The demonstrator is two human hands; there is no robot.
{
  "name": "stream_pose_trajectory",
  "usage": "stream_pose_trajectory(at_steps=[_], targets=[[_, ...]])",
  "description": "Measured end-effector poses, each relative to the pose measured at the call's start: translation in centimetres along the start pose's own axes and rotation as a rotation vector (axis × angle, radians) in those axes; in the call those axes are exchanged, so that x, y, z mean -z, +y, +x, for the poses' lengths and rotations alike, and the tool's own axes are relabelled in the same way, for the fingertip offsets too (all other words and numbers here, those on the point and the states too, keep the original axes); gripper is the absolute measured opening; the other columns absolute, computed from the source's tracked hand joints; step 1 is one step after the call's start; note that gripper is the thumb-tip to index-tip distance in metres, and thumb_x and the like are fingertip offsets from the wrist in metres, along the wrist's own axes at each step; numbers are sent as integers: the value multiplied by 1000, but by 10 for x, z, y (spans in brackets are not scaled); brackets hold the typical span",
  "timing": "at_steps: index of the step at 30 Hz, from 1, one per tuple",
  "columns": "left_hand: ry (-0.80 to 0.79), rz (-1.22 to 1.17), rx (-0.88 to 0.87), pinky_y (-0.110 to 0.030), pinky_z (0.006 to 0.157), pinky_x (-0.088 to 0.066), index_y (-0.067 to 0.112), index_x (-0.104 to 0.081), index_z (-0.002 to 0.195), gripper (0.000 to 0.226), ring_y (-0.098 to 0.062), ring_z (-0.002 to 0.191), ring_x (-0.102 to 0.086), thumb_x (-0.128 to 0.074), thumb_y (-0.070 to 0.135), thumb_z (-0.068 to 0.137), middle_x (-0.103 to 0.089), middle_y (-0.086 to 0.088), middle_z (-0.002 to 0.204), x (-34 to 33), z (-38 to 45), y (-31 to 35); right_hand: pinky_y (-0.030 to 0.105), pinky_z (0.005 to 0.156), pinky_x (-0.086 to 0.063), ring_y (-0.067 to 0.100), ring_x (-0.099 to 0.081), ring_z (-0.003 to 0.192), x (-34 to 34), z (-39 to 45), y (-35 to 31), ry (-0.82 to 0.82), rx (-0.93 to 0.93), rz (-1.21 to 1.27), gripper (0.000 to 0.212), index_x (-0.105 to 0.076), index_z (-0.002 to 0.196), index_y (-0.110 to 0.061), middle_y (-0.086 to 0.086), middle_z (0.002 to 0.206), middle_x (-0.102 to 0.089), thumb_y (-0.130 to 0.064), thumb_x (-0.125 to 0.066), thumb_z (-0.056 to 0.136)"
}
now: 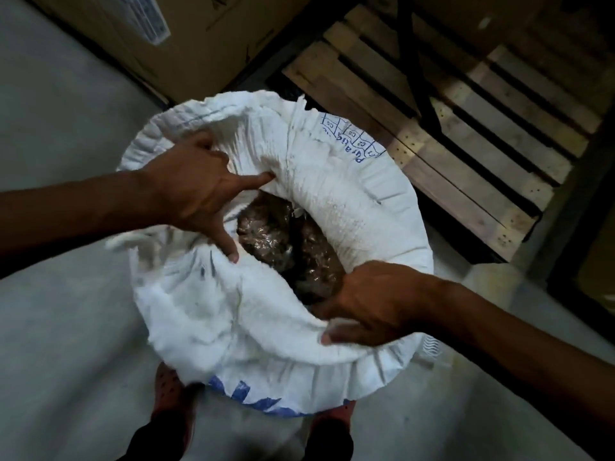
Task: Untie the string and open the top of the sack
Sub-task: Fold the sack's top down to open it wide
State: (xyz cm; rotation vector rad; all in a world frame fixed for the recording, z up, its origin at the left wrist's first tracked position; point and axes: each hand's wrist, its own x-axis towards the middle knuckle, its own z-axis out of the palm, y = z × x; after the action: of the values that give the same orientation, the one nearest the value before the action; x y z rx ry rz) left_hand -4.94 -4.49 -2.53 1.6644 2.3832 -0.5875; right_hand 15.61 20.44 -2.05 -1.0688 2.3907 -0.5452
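White woven sack point(266, 314) with blue print, standing upright on the grey floor point(60, 134) just in front of the wooden pallet point(466, 134). Top open, rim rolled outward in wide pleated folds, dark glinting contents point(286, 244) showing inside. No string seen at the mouth.

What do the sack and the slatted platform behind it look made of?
The sack looks like white woven plastic: fine ribbed weave, stiff crinkled folds, blue print. The platform looks like bare unfinished wood: pale grainy slats with nail holes. Both hands grip the sack's rim.
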Motion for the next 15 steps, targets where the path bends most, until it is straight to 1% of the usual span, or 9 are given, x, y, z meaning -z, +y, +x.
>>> stream_pose_trajectory(at_steps=[2,4,6,8,9,10,11,12,15], targets=[[-44,66,-23,-44,95,-24,29,-6,167,152,-24,98,-67,-16,116,44,-77,-5,91,2,-3,7,34,69,-47,30,-68,84,4,0,-12,-40,0,81,41,-60,114,-32,5,91,-73,-67,-45,98],[99,75,-20,-44,87,-26,21,-23,165,141,-29,96,-66,-42,108,56,-79,-6,90,4,-10,21,32,66,-45,29,-68,85,6,2,-22,-24,12,96,40,-57,111,-34,2,92,-72,-69,-45,97],[362,-75,-64,-42,79,-28,16,-49,153,106,-31,89,-65,-74,78,70,-80,-6,89,4,-17,41,28,61,-37,26,-67,81,11,7,-29,11,38,61,38,-59,107,-33,-1,87,-72,-68,-47,96],[488,-301,-199,-40,83,-35,19,-56,148,67,-30,95,-66,-71,51,91,-79,-5,101,1,-20,63,26,60,-32,23,-66,78,16,11,-31,20,62,34,36,-61,100,-31,-3,86,-71,-66,-50,96],[443,-464,-262,-36,91,-38,20,-53,150,57,-27,102,-66,-60,46,101,-77,-6,110,2,-21,74,26,61,-32,22,-65,79,18,12,-31,8,67,39,36,-61,98,-31,-4,88,-70,-65,-51,97],[336,-629,-265,-22,98,-36,21,-46,154,53,-23,109,-64,-48,46,107,-75,-5,118,3,-22,82,26,61,-34,21,-64,81,20,12,-30,-18,61,53,37,-60,96,-30,-5,90,-70,-65,-50,97],[208,-775,-219,-10,98,-29,25,-39,157,54,-18,115,-59,-39,49,109,-72,-4,122,1,-24,89,27,62,-37,21,-63,81,23,11,-30,-46,46,66,38,-60,94,-29,-5,90,-69,-65,-48,98],[109,-865,-148,-6,94,-26,30,-33,158,56,-13,117,-55,-33,54,108,-70,0,121,-1,-26,92,28,63,-40,20,-63,81,25,11,-31,-71,25,69,40,-59,93,-29,-5,90,-69,-66,-45,99],[63,-938,38,-23,73,-35,44,-31,152,57,-8,91,-62,-31,70,100,-63,17,87,-8,-34,91,29,66,-42,19,-64,80,30,10,-27,-110,-52,76,45,-60,89,-27,-3,89,-71,-63,-36,103]])
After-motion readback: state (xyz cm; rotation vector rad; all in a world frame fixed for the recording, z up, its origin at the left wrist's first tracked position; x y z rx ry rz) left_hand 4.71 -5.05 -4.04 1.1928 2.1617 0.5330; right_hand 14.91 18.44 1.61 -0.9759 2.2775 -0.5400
